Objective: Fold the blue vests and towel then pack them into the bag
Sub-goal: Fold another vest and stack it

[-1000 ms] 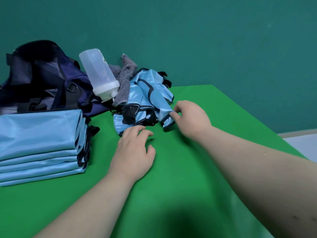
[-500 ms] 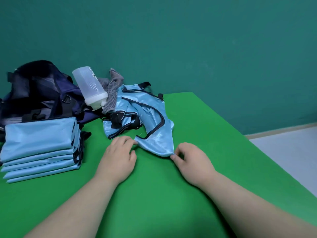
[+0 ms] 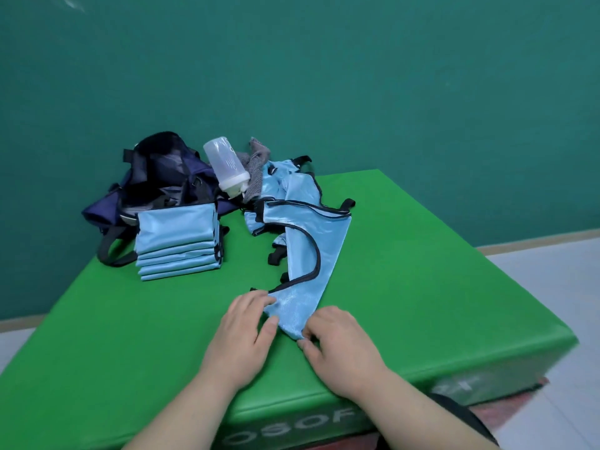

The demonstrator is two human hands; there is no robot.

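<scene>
Dragged out of the heap, the loose vest [image 3: 311, 251] now lies stretched toward the person, and both hands have come back with it across the green table [image 3: 422, 287]. Far beyond the grip and to its left sits the dark bag [image 3: 156, 177], with nothing blue showing inside it. Between the bag and the hands, left of the grip, is the stack of folded vests [image 3: 177, 235]. Most of the folding looks done, but packing has not begun.

The loose vest is unfolded. Blue cloth bunched at its far end may be another vest; I cannot tell. Past that end the grey towel [image 3: 256, 164] lies crumpled beside a bottle [image 3: 227, 167].

The left hand [image 3: 243, 332] pinches the vest's near hem. The right hand [image 3: 337, 349] pinches its near corner, just alongside.
</scene>
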